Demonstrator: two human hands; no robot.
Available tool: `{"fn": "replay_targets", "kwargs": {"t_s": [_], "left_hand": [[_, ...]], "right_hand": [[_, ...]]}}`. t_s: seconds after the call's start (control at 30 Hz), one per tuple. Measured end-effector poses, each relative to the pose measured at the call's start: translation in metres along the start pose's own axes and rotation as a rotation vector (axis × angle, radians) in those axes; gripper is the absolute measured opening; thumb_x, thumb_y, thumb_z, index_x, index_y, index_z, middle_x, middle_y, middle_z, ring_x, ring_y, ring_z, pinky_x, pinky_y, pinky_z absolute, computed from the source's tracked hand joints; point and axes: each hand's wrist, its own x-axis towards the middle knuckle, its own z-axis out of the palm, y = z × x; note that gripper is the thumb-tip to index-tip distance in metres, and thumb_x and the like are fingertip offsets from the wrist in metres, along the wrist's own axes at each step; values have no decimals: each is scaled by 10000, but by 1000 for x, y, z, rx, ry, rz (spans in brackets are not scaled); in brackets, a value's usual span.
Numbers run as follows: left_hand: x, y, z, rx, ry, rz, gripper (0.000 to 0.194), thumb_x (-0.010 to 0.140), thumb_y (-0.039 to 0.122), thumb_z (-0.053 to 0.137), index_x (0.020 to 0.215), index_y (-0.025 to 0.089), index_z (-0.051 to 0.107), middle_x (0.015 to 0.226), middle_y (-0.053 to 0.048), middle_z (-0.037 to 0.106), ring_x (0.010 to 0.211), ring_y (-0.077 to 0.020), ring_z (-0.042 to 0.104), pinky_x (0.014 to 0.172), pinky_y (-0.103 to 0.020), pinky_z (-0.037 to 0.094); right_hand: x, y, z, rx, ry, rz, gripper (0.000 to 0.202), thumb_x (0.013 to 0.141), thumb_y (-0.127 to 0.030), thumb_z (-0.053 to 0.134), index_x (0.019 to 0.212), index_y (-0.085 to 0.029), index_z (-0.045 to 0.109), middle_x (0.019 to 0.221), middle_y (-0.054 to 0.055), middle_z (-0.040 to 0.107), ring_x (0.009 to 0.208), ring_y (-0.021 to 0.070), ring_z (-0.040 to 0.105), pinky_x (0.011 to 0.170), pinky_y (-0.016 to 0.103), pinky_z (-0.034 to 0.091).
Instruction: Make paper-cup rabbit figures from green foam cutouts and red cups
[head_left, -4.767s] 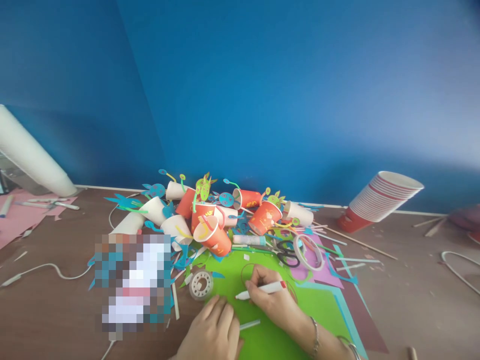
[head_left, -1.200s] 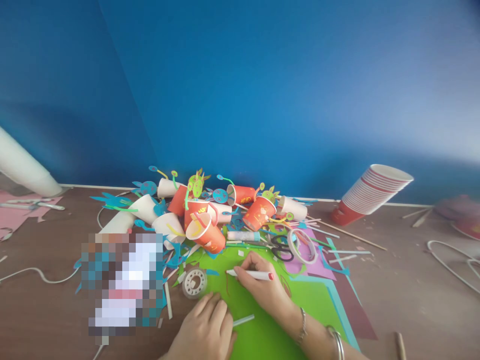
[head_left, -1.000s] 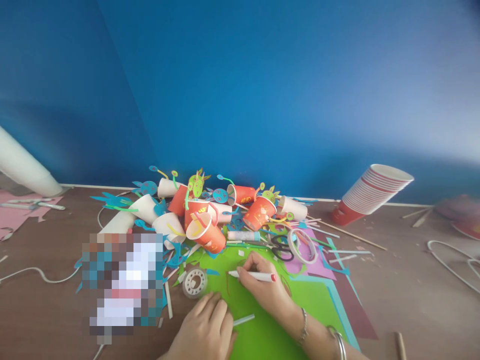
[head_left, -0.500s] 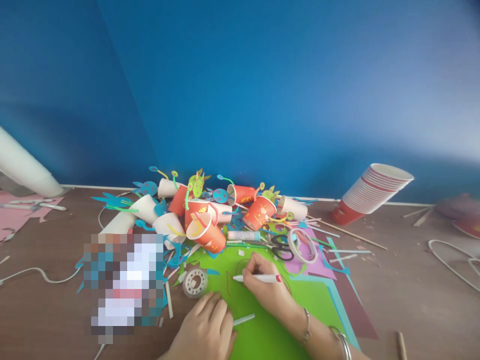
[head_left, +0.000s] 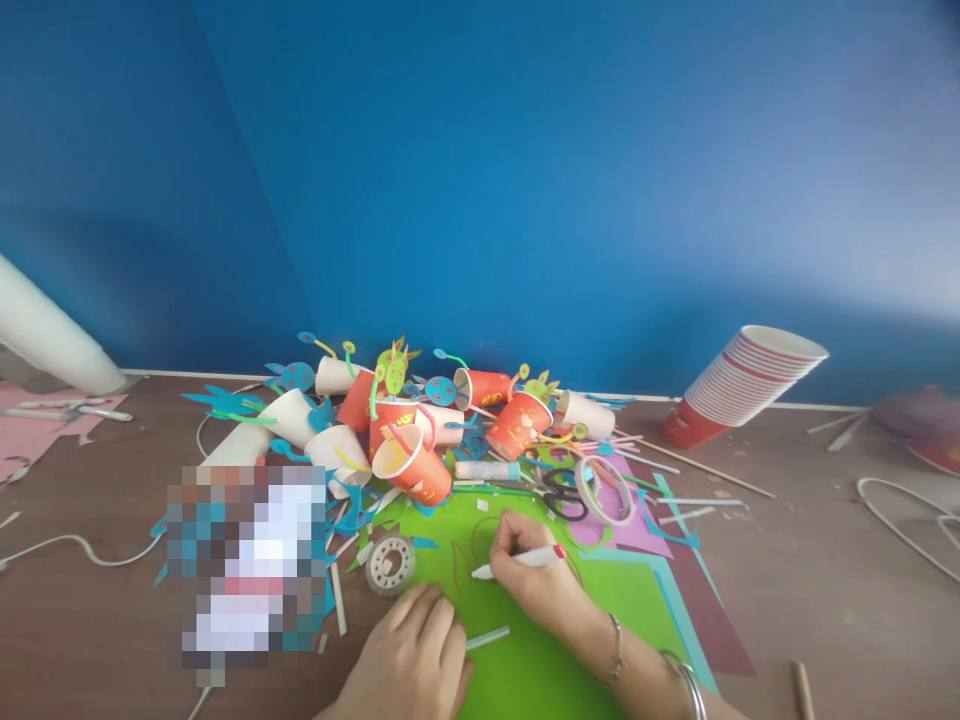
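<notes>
Pinching a white marker (head_left: 535,558), red at the rear, in the closed grip of the right hand (head_left: 536,590), over green paper (head_left: 525,670).
Angled tip-first to the left — cannot tell whether touching the paper — on the near side of heaped paper cups (head_left: 386,425) and black-handled scissors (head_left: 562,497), right of a small tape roll (head_left: 407,566). Resting the left hand (head_left: 411,650) palm-down at the near left, by a pale straw (head_left: 489,637); cannot tell how far open in grip, or whether holding anything.
</notes>
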Motion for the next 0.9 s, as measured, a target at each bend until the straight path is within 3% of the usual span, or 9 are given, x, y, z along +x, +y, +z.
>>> {"fn": "replay_targets", "kwargs": {"t_s": [0.27,0.5,0.9], "left_hand": [[1,0,-1,-6,2,-9,144,872,179,452,859,146,592,824,-73,648,816,-222,620,798,-349,502],[2,0,0,4,13,-6,138,852,179,473,852,138,604,814,-71,658,804,-227,630,799,-346,503],[2,1,-3,-1,-10,-3,104,823,163,495,828,146,598,803,-65,662,787,-227,634,792,-345,498]], "right_hand": [[-1,-3,-1,6,-12,33,152,600,-170,464,515,-234,355,465,-70,361,450,95,329,419,226,234],[-1,-1,-3,141,-125,65,102,627,-215,457,554,-236,390,448,-76,401,411,90,338,407,223,243],[-2,-5,-3,31,-108,44,134,621,-181,472,539,-227,376,481,-67,370,463,90,319,428,217,239]]}}
